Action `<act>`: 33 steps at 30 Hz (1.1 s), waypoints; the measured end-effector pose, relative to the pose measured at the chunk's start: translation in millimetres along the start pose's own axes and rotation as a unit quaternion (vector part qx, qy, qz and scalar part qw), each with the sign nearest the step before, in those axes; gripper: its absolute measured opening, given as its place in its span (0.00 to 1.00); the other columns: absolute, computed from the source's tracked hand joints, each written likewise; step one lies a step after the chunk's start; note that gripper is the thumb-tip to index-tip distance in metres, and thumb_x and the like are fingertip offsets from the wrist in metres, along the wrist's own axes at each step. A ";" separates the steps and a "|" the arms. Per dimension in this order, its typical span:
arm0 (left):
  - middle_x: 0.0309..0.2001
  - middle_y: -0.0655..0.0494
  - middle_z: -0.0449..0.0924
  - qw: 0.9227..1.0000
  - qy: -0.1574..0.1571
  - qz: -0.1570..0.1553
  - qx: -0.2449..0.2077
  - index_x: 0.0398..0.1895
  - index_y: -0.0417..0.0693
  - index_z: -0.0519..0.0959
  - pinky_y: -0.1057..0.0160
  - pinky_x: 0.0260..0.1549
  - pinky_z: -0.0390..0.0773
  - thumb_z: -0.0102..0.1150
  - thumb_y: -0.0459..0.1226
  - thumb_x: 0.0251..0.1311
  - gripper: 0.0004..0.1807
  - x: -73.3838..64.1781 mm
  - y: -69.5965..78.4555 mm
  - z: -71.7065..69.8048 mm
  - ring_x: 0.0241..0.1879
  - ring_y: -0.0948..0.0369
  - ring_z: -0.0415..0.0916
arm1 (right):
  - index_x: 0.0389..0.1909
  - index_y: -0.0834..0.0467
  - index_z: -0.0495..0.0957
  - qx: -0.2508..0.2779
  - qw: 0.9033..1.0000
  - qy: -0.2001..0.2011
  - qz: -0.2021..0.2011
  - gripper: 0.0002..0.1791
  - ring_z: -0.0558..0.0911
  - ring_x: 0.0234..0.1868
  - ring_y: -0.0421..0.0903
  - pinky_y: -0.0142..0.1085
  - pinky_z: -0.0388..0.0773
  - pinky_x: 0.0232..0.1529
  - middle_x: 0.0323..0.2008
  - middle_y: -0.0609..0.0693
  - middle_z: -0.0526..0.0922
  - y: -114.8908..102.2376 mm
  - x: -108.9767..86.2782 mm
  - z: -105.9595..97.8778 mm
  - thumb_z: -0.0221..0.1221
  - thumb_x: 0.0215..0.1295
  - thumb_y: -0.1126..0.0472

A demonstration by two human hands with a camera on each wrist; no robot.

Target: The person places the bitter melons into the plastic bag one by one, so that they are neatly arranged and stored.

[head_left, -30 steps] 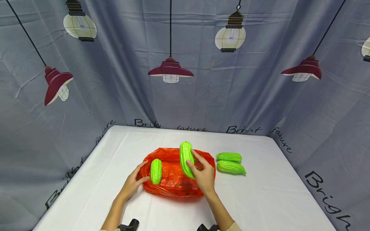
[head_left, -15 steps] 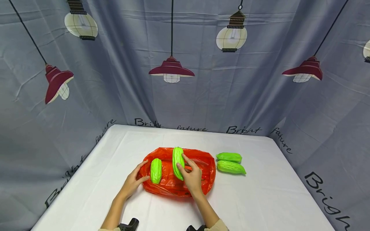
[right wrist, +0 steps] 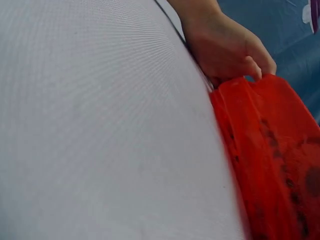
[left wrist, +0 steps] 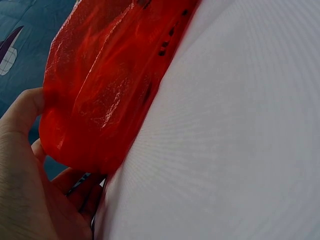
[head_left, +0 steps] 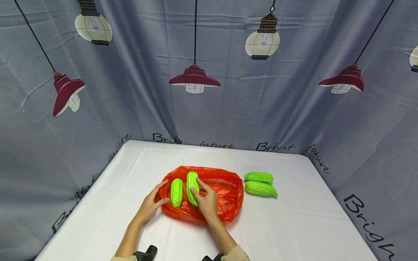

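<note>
A red plastic bag [head_left: 225, 188] lies spread with its mouth up on the table. My left hand [head_left: 149, 206] holds its left edge; in the left wrist view the thumb and fingers [left wrist: 30, 102] sit around the bag's red side [left wrist: 105, 100]. Inside the bag, by that hand, lies a light-green ridged bitter melon [head_left: 176, 192]. My right hand [head_left: 206, 203] pinches a second bitter melon [head_left: 192, 183] over the bag, just right of the first. Whether it touches the bag's bottom I cannot tell. The right wrist view shows the left hand [right wrist: 225, 50] at the bag [right wrist: 270, 150].
To the right of the bag, two more bitter melons lie side by side, a farther one [head_left: 259, 177] and a nearer one [head_left: 261, 188]. They rest on the white tablecloth [head_left: 294, 224]. A grey curtain [head_left: 222, 108] with printed lamps stands behind the table.
My right hand has carried its bitter melon leftward and down, from the bag's right part to beside the melon inside. The left hand has stayed at the bag's edge.
</note>
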State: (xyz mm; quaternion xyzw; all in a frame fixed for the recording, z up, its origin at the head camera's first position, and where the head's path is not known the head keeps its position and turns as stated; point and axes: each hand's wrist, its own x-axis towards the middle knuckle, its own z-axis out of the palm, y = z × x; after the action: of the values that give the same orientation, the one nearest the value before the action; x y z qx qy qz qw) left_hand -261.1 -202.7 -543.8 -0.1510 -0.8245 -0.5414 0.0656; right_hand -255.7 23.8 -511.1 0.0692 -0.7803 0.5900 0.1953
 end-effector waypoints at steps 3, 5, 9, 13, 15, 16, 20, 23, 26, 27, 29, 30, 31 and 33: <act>0.66 0.52 0.60 1.000 0.000 0.003 0.000 0.67 0.62 0.61 0.40 0.59 0.54 0.62 0.44 0.55 0.35 0.0 -0.7 0.2 0.64 0.49 0.55 | 0.54 0.56 0.77 -0.004 1.000 -0.009 0.014 0.25 0.82 0.33 0.49 0.27 0.75 0.19 0.45 0.56 0.81 3.7 -0.5 3.5 0.65 0.54 0.54; 0.66 0.52 0.60 1.000 0.000 0.004 0.000 0.67 0.62 0.62 0.40 0.59 0.55 0.62 0.44 0.55 0.35 -0.1 -0.7 0.4 0.64 0.49 0.56 | 0.54 0.56 0.77 -0.015 1.000 -0.011 0.013 0.26 0.81 0.32 0.48 0.27 0.73 0.17 0.46 0.56 0.81 6.7 -0.5 5.2 0.65 0.54 0.53; 0.66 0.52 0.61 1.000 0.001 0.003 0.000 0.67 0.61 0.62 0.40 0.59 0.55 0.62 0.45 0.55 0.35 0.4 -0.8 0.4 0.64 0.49 0.56 | 0.53 0.57 0.77 -0.027 0.999 -0.017 0.009 0.26 0.80 0.29 0.45 0.26 0.71 0.16 0.46 0.55 0.81 10.6 -1.2 7.6 0.65 0.54 0.52; 0.66 0.51 0.61 1.000 0.004 0.002 -0.001 0.67 0.61 0.62 0.40 0.59 0.55 0.62 0.45 0.54 0.35 0.9 -0.7 0.3 0.64 0.48 0.56 | 0.53 0.57 0.77 -0.035 0.999 -0.026 0.012 0.26 0.80 0.30 0.44 0.27 0.73 0.20 0.43 0.54 0.82 12.7 -2.1 9.6 0.65 0.54 0.52; 0.66 0.51 0.61 1.000 0.006 0.001 -0.001 0.67 0.61 0.62 0.40 0.59 0.55 0.63 0.45 0.54 0.35 0.8 -1.1 0.4 0.64 0.48 0.56 | 0.53 0.57 0.78 -0.042 0.999 -0.029 0.010 0.26 0.81 0.30 0.44 0.27 0.74 0.23 0.42 0.54 0.83 14.6 -2.4 10.7 0.65 0.54 0.52; 0.66 0.51 0.61 1.000 0.006 0.001 -0.001 0.67 0.61 0.62 0.40 0.59 0.55 0.63 0.45 0.54 0.35 0.6 -1.2 0.5 0.64 0.48 0.56 | 0.53 0.58 0.78 -0.042 0.999 -0.032 0.010 0.25 0.82 0.33 0.45 0.28 0.76 0.25 0.42 0.54 0.83 15.1 -2.8 11.2 0.65 0.54 0.52; 0.66 0.53 0.61 1.000 0.006 -0.002 0.000 0.67 0.61 0.62 0.40 0.59 0.54 0.63 0.45 0.54 0.35 -0.4 -1.9 0.9 0.65 0.49 0.55 | 0.52 0.58 0.78 -0.046 0.998 -0.043 0.013 0.25 0.82 0.36 0.46 0.29 0.77 0.31 0.41 0.54 0.83 17.4 -3.9 13.2 0.66 0.53 0.52; 0.66 0.54 0.61 1.000 0.004 0.001 0.001 0.67 0.61 0.62 0.40 0.60 0.53 0.63 0.45 0.54 0.35 -0.8 -1.9 1.1 0.65 0.49 0.54 | 0.52 0.58 0.78 -0.043 0.998 -0.051 0.018 0.25 0.82 0.36 0.47 0.30 0.78 0.32 0.42 0.54 0.83 17.5 -4.4 14.1 0.66 0.53 0.52; 0.66 0.53 0.61 1.000 0.004 0.002 -0.001 0.67 0.61 0.62 0.40 0.59 0.53 0.63 0.45 0.54 0.35 -0.4 -1.8 1.2 0.65 0.49 0.54 | 0.52 0.59 0.78 -0.040 0.998 -0.053 0.018 0.25 0.82 0.36 0.47 0.30 0.78 0.32 0.42 0.54 0.83 16.4 -4.3 14.5 0.66 0.53 0.52; 0.66 0.53 0.60 1.000 0.004 0.001 0.000 0.67 0.61 0.62 0.40 0.59 0.53 0.63 0.46 0.54 0.35 -0.2 -1.7 1.2 0.65 0.49 0.55 | 0.51 0.59 0.78 -0.040 0.998 -0.053 0.015 0.25 0.82 0.36 0.48 0.30 0.78 0.32 0.42 0.55 0.83 16.1 -4.2 14.6 0.66 0.53 0.53; 0.66 0.52 0.60 1.000 0.005 0.000 0.000 0.67 0.61 0.62 0.40 0.59 0.54 0.62 0.46 0.54 0.35 0.0 -1.4 1.1 0.65 0.49 0.55 | 0.51 0.60 0.78 -0.041 0.998 -0.052 0.012 0.25 0.82 0.36 0.48 0.31 0.78 0.32 0.42 0.55 0.83 15.2 -4.2 14.7 0.66 0.53 0.53; 0.66 0.52 0.60 1.000 0.005 -0.001 0.000 0.66 0.62 0.62 0.40 0.59 0.54 0.63 0.46 0.54 0.35 -0.1 -1.2 1.1 0.65 0.49 0.55 | 0.51 0.60 0.78 -0.042 0.998 -0.053 0.012 0.25 0.82 0.36 0.48 0.31 0.78 0.33 0.42 0.54 0.83 14.9 -4.3 14.8 0.66 0.53 0.53; 0.66 0.53 0.60 1.000 0.006 -0.002 0.001 0.66 0.62 0.62 0.40 0.59 0.54 0.63 0.46 0.54 0.35 -0.2 -1.0 1.1 0.65 0.49 0.55 | 0.51 0.60 0.78 -0.042 0.998 -0.053 0.013 0.25 0.82 0.37 0.48 0.31 0.78 0.33 0.42 0.54 0.83 14.9 -4.3 14.9 0.66 0.54 0.53; 0.66 0.53 0.60 1.000 0.005 -0.003 -0.001 0.66 0.62 0.62 0.40 0.59 0.54 0.63 0.46 0.54 0.35 -0.7 -0.8 1.4 0.65 0.49 0.55 | 0.51 0.60 0.78 -0.046 0.997 -0.055 0.017 0.25 0.82 0.37 0.48 0.32 0.78 0.34 0.43 0.53 0.82 15.4 -4.6 15.2 0.65 0.54 0.53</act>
State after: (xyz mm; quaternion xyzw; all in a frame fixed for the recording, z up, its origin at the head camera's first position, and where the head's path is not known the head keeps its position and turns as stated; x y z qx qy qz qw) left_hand -260.6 -201.8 -545.3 -0.1461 -0.8242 -0.5429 0.0676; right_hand -260.2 13.3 -530.0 0.0790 -0.8171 0.5522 0.1454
